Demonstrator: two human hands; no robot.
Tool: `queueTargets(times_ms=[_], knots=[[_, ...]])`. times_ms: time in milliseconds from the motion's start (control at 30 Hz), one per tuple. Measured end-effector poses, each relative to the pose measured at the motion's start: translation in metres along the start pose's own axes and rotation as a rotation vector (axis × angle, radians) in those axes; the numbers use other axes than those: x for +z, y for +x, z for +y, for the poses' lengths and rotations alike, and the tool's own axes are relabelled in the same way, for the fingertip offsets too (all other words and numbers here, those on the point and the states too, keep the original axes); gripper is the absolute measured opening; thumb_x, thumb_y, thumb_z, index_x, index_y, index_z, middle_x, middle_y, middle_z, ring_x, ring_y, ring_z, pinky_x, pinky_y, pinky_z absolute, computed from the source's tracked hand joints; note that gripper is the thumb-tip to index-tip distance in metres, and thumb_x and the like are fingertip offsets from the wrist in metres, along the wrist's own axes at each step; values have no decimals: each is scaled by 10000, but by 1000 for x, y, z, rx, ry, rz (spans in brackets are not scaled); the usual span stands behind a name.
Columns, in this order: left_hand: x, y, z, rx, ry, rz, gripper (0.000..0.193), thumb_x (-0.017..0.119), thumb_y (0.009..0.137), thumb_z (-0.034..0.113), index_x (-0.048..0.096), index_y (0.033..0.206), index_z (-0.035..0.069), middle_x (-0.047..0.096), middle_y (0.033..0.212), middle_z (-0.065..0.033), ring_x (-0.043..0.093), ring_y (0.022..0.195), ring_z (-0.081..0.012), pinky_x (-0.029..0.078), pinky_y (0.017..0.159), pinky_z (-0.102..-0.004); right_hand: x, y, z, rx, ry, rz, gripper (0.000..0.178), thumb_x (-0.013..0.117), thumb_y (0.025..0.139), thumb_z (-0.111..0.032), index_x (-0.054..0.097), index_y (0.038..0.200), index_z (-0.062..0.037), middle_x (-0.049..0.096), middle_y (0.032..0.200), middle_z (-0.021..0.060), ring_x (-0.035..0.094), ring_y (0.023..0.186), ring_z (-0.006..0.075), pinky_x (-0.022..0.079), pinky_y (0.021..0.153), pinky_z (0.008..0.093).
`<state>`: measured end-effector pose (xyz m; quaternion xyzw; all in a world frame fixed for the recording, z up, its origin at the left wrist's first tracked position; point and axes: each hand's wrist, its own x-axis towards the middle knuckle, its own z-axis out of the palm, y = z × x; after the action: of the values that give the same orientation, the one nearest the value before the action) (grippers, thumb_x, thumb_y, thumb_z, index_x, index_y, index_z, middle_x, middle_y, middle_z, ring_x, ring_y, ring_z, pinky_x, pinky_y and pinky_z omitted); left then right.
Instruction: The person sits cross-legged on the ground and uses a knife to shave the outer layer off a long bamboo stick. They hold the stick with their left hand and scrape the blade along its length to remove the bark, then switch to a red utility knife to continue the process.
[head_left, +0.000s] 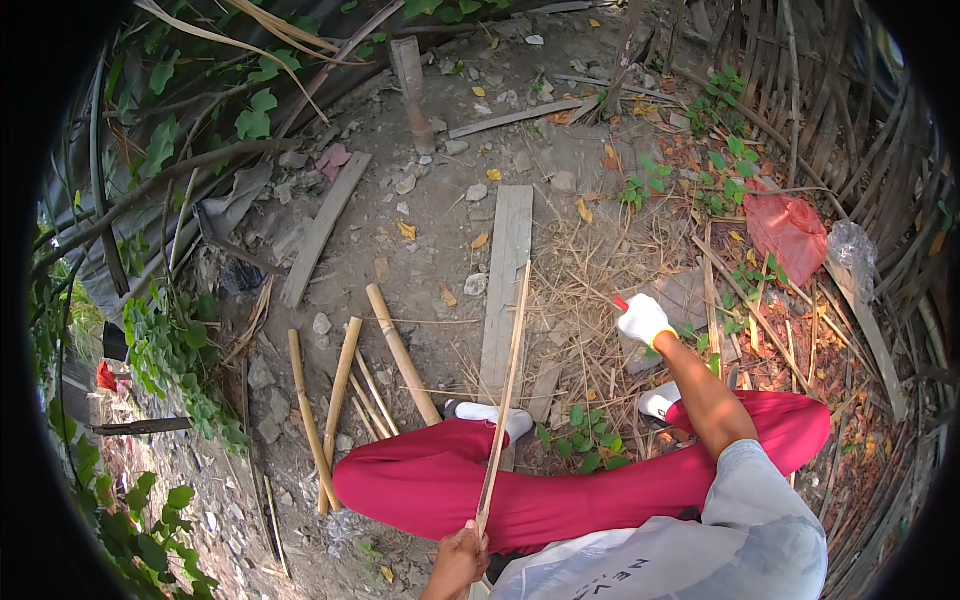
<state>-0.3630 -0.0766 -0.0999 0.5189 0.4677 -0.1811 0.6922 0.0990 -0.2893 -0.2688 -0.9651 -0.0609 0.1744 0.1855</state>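
My bare left hand (460,556) is closed round the near end of a long, thin bamboo strip (513,370). The strip slants up and away across my left leg, its far end over a grey wooden board (510,240) on the ground. Out to the right, my right hand (645,320), in a white glove, is closed on a tool with a red handle (620,302). Only the handle's end shows; the rest of the tool cannot be made out. Thin, straw-like shavings (590,260) lie scattered beside the glove.
Several bamboo poles (400,350) lean or lie left of my leg. Another plank (327,230) rests farther left, and a short post (412,95) stands at the back. A red plastic bag (785,238) and loose sticks lie right, before a dry frond wall (850,120).
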Motion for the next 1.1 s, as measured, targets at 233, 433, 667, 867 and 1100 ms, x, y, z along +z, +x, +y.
queueTargets(times_ms=[233,433,667,867,1100], knots=[[29,42,32,208,-19,49,450,396,1086,459,508,865,83,423,595,27,357,442,-52,268,386,-233,-20,-138,-116,-543,31,-197,328,633,838,-380,704,926,-72,703,993,205,654,1008,385,510,892,495],[53,75,63,411,31,100,411,405,1094,392,543,887,66,457,603,7,416,454,-77,327,395,-255,-30,-176,-149,-673,31,-156,224,636,828,-308,690,799,-92,681,744,174,681,741,399,541,661,491],[69,90,51,638,566,342,458,377,1074,299,613,858,-29,628,749,-259,625,739,-483,469,684,-525,-10,-162,-143,-633,-89,-148,191,615,785,-190,734,834,-50,711,824,228,716,814,401,566,748,484],[56,97,37,575,582,332,463,366,1070,292,608,828,-19,623,720,-239,630,717,-457,470,689,-524,22,-160,-144,-641,-90,-133,191,608,785,-164,743,836,-39,719,848,229,720,814,396,570,746,479],[57,96,41,403,441,297,465,371,1071,307,594,810,-7,598,657,-204,618,646,-420,477,647,-507,38,-141,-152,-581,-74,-91,224,599,829,-187,758,863,-33,723,877,243,726,846,397,573,742,498]])
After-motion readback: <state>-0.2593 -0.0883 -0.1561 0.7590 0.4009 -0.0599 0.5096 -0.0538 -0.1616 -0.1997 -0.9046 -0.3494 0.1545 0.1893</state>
